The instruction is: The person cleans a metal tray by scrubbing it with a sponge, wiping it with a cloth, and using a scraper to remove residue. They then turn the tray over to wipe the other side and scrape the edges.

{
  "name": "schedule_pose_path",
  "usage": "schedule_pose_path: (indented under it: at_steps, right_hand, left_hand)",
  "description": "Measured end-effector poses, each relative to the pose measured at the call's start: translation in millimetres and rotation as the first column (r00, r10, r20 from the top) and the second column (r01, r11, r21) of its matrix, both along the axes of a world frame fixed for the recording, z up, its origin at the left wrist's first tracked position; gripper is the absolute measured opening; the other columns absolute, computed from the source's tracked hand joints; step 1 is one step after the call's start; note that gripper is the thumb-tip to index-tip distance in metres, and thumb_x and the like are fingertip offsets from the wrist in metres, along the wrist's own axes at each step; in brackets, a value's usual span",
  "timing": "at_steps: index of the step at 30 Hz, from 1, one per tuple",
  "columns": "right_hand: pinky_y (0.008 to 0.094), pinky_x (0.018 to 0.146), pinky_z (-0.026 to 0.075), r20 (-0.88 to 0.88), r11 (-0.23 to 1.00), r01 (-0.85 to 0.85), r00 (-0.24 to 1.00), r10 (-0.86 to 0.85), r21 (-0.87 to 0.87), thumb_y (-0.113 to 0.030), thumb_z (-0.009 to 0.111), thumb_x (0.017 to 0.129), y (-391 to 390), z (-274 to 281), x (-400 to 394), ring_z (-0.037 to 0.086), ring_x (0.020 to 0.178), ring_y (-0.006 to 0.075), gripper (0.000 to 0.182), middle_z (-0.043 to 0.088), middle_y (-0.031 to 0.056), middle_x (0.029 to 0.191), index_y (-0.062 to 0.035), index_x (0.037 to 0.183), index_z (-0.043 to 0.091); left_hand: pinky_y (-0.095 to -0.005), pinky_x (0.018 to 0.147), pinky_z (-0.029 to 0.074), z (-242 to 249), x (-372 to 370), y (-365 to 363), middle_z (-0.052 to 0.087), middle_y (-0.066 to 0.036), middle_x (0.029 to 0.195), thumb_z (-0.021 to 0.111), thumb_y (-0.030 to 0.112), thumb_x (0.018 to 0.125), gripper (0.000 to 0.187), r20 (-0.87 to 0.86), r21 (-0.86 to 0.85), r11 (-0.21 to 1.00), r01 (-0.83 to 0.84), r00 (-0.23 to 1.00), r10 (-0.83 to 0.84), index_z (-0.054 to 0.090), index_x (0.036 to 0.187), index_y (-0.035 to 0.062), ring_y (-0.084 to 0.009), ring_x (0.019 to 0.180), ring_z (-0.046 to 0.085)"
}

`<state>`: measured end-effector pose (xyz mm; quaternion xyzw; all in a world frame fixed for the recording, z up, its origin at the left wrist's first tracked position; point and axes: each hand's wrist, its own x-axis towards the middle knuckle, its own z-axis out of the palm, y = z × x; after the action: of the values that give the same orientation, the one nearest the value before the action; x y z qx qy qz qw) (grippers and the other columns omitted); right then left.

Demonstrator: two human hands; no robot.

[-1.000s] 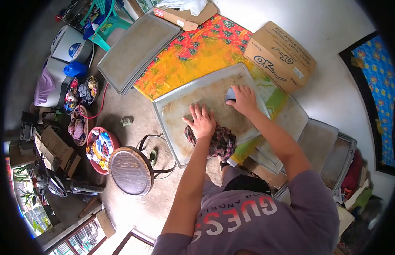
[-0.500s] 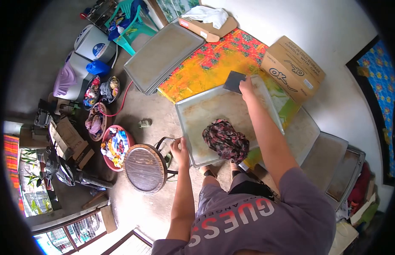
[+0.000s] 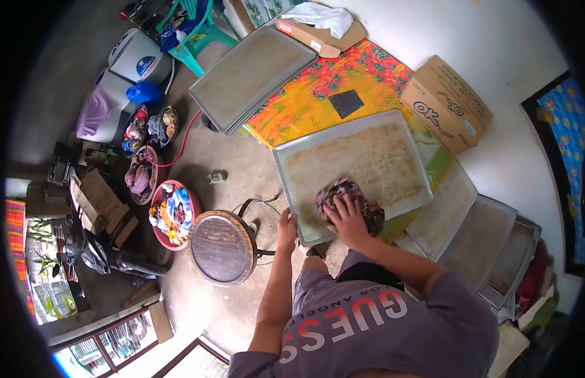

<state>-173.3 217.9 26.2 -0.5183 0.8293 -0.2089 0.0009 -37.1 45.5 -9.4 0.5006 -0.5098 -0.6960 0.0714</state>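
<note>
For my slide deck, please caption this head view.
Right hand presses patterned rag on baking tray; left hand grips its corner.
</note>
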Motion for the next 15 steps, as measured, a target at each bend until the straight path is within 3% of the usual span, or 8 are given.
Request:
schedule_pose_path:
  at_steps: [2, 5, 7, 9, 10, 11, 13, 15]
  right_hand:
    - [0.0527, 0.107, 0.033, 0.045, 0.999, -0.014, 0.999, 0.013, 0.030, -0.026, 0.064, 0.083, -15, -11, 18, 0.036, 0.135, 0.0351, 0.053, 0.050, 0.0157, 0.136, -0.0119, 0.134, 0.052]
    - [0.0518, 0.108, 0.032, 0.001, 0.971, -0.189, 0.982, 0.191, -0.145, -0.021, 0.061, 0.084, -75, -32, 23, 0.038, 0.133, 0.0342, 0.051, 0.051, 0.0137, 0.135, -0.0117, 0.134, 0.052]
    - [0.0509, 0.108, 0.032, 0.025, 0.975, -0.175, 0.983, 0.180, -0.136, -0.019, 0.061, 0.082, -114, -26, 1, 0.041, 0.130, 0.0314, 0.054, 0.051, 0.0083, 0.135, -0.0156, 0.135, 0.052]
    - [0.0541, 0.109, 0.030, -0.014, 0.988, -0.073, 0.997, 0.072, -0.139, -0.017, 0.058, 0.084, -138, -36, -37, 0.042, 0.128, 0.0303, 0.046, 0.053, 0.0078, 0.132, -0.0153, 0.130, 0.056]
    - [0.0575, 0.108, 0.029, -0.119, 0.993, 0.010, 0.993, -0.024, -0.116, -0.020, 0.056, 0.085, -141, -34, -64, 0.041, 0.130, 0.0303, 0.044, 0.052, 0.0079, 0.134, -0.0150, 0.129, 0.057]
    - [0.0585, 0.109, 0.027, -0.194, 0.993, 0.115, 0.974, -0.121, -0.041, -0.022, 0.052, 0.088, -137, -37, -92, 0.039, 0.132, 0.0306, 0.043, 0.051, 0.0080, 0.136, -0.0148, 0.131, 0.055]
    - [0.0589, 0.109, 0.026, -0.135, 0.950, 0.305, 0.940, -0.312, -0.070, -0.025, 0.050, 0.092, -119, -42, -147, 0.036, 0.135, 0.0325, 0.044, 0.049, 0.0100, 0.139, -0.0126, 0.134, 0.052]
    - [0.0577, 0.111, 0.023, -0.192, 0.897, 0.442, 0.879, -0.436, -0.010, -0.028, 0.049, 0.093, -91, -43, -196, 0.036, 0.135, 0.0318, 0.048, 0.047, 0.0075, 0.142, -0.0155, 0.139, 0.047]
  left_hand:
    - [-0.0284, 0.055, 0.047, 6, -6, -4, 0.063, -0.006, 0.092, 0.052, 0.016, 0.094, 0.038, 0.009, -0.027, 0.998, 0.053, 0.999, -0.053, 0.052, 0.130, 0.0037, -0.0115, 0.069, 0.057]
    - [-0.0290, 0.054, 0.046, 16, -9, -2, 0.061, -0.005, 0.086, 0.050, 0.015, 0.095, 0.033, -0.040, 0.068, 0.997, -0.029, 0.999, 0.032, 0.053, 0.125, 0.0022, -0.0118, 0.068, 0.056]
    - [-0.0277, 0.051, 0.045, -4, -3, -8, 0.063, -0.006, 0.086, 0.049, 0.018, 0.096, 0.028, 0.074, -0.017, 0.998, 0.058, 0.996, -0.056, 0.054, 0.120, 0.0053, -0.0122, 0.068, 0.059]
    - [-0.0321, 0.055, 0.044, -15, -2, -5, 0.059, -0.007, 0.079, 0.048, 0.016, 0.095, 0.021, 0.130, -0.155, 0.981, 0.116, 0.987, -0.096, 0.058, 0.108, 0.0016, -0.0139, 0.068, 0.055]
    - [-0.0376, 0.062, 0.046, -28, 0, -5, 0.062, -0.014, 0.081, 0.049, 0.017, 0.095, 0.022, 0.168, -0.215, 0.968, 0.129, 0.981, -0.093, 0.059, 0.105, 0.0002, -0.0219, 0.071, 0.059]
    - [-0.0374, 0.063, 0.047, -34, 2, -4, 0.062, -0.013, 0.083, 0.049, 0.016, 0.095, 0.023, 0.208, -0.311, 0.934, 0.174, 0.972, -0.112, 0.059, 0.106, -0.0007, -0.0211, 0.073, 0.059]
    - [-0.0372, 0.066, 0.048, -40, 2, -3, 0.064, -0.011, 0.086, 0.049, 0.016, 0.096, 0.025, 0.280, -0.489, 0.834, 0.257, 0.951, -0.129, 0.059, 0.109, -0.0024, -0.0195, 0.078, 0.061]
    - [-0.0391, 0.069, 0.047, -40, -1, -2, 0.065, -0.016, 0.086, 0.049, 0.016, 0.095, 0.024, 0.257, -0.470, 0.854, 0.223, 0.960, -0.110, 0.059, 0.106, -0.0032, -0.0244, 0.076, 0.062]
